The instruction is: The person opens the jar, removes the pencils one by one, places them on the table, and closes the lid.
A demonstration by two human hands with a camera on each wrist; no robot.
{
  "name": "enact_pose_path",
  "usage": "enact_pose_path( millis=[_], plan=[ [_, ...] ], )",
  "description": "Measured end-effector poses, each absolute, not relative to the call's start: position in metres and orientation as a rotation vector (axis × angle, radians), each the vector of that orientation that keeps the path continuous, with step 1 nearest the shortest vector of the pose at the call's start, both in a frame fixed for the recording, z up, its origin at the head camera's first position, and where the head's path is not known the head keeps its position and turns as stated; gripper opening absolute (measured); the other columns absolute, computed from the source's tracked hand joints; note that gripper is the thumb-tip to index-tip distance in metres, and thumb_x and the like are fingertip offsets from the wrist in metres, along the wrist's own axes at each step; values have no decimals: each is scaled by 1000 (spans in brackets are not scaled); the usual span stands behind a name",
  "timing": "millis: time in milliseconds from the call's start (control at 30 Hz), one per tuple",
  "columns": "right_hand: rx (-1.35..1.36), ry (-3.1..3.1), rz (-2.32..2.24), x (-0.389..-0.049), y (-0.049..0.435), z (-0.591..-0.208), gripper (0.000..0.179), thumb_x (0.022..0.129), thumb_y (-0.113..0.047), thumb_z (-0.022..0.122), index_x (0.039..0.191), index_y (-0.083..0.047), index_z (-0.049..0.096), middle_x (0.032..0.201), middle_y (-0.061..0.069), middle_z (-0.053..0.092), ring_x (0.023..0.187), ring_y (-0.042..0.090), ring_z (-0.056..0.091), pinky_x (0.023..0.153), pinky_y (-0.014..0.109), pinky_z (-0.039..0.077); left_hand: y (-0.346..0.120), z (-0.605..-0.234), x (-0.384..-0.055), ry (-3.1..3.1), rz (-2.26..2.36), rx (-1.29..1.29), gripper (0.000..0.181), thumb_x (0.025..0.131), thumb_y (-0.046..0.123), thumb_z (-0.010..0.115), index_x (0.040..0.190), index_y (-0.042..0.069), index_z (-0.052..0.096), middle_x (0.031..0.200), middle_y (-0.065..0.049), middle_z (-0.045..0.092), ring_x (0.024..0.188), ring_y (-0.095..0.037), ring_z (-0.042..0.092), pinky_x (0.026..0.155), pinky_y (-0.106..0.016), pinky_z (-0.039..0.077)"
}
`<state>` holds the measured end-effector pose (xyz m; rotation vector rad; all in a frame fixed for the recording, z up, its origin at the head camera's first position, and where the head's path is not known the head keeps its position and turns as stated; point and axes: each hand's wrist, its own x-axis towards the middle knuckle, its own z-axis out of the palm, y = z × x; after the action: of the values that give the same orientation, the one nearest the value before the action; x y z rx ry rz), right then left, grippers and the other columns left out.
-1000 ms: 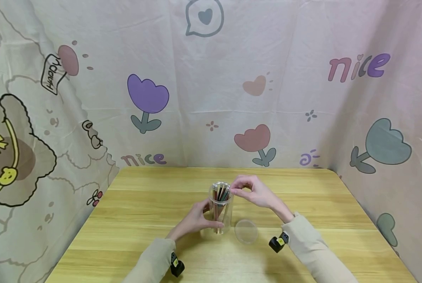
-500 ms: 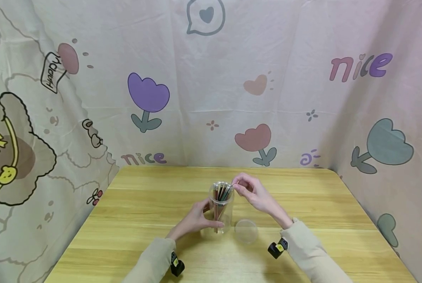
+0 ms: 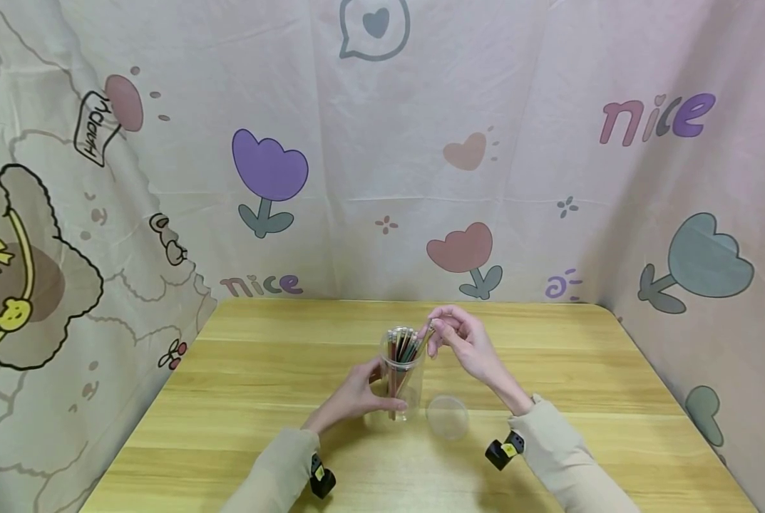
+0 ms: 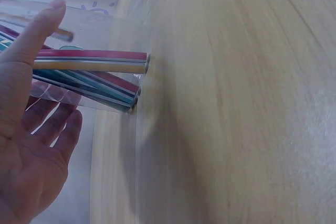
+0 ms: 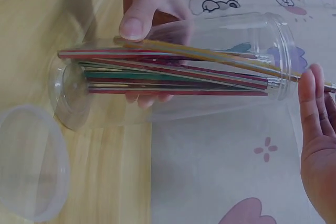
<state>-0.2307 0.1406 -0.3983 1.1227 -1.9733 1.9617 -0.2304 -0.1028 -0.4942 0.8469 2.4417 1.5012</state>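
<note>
A clear plastic jar (image 3: 414, 388) stands upright on the table, with several pencils (image 3: 403, 343) leaning inside it. My left hand (image 3: 355, 393) grips the jar from the left, thumb across its near side; the left wrist view shows the thumb and fingers around the wall. At the jar's mouth, my right hand (image 3: 468, 345) pinches the top end of one yellow pencil (image 5: 210, 53). That pencil slants, its lower part still inside the jar and its top past the rim. Red, green and dark pencils (image 5: 178, 80) lie below it in the right wrist view.
A round translucent lid (image 3: 448, 418) lies on the wooden table (image 3: 260, 427) just right of the jar. Behind the table hangs a printed cloth (image 3: 356, 142) with flowers and lettering, and it continues down both sides.
My right hand has risen slightly up and to the right from the jar's rim, drawing the yellow pencil partly out. The left hand and jar stay in place.
</note>
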Motion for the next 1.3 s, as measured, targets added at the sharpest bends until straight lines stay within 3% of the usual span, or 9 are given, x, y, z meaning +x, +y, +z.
enact_pose_path(
  millis=[100, 333, 500, 900, 1067, 1300],
  plan=[
    [1102, -1962, 1974, -230, 143, -398, 16, 104, 2, 47, 110, 14, 55, 92, 28, 69, 66, 10, 69, 61, 31, 64, -103, -494, -230, 2439, 1501, 849, 82, 75, 28, 89, 145, 13, 49, 143, -15, 60, 132, -36, 58, 114, -54, 47],
    [1092, -1902, 2044, -228, 151, -396, 21, 104, 0, 47, 112, 10, 64, 100, 1, 77, 75, 10, 75, 70, 32, 66, -102, -493, -230, 2436, 1508, 854, 78, 75, 27, 89, 141, 12, 51, 136, -14, 65, 130, -36, 60, 114, -54, 47],
    [1094, -1847, 2121, -228, 158, -395, 27, 104, 1, 47, 114, -8, 70, 103, 1, 78, 81, 10, 76, 75, 31, 66, -103, -493, -231, 2429, 1512, 853, 78, 74, 27, 90, 141, 12, 52, 133, -14, 66, 128, -34, 61, 112, -52, 49],
    [958, -1685, 2148, -225, 169, -385, 27, 103, 3, 47, 115, -6, 69, 101, 6, 78, 84, 18, 78, 80, 35, 64, -103, -493, -231, 2426, 1504, 837, 78, 74, 27, 90, 141, 12, 52, 137, -14, 64, 130, -35, 60, 113, -54, 48],
    [1026, -1497, 2340, -226, 176, -385, 28, 104, 5, 43, 118, 5, 67, 104, 14, 77, 90, 23, 78, 87, 34, 63, -103, -495, -232, 2429, 1502, 831, 77, 74, 26, 90, 140, 13, 53, 135, -13, 65, 130, -35, 60, 114, -54, 48],
    [1080, -1399, 2463, -226, 187, -386, 34, 97, 18, 45, 118, 5, 69, 109, 15, 77, 96, 23, 77, 94, 29, 61, -103, -495, -232, 2438, 1496, 843, 78, 74, 27, 90, 141, 14, 52, 135, -13, 65, 130, -35, 60, 114, -55, 47]
  ],
)
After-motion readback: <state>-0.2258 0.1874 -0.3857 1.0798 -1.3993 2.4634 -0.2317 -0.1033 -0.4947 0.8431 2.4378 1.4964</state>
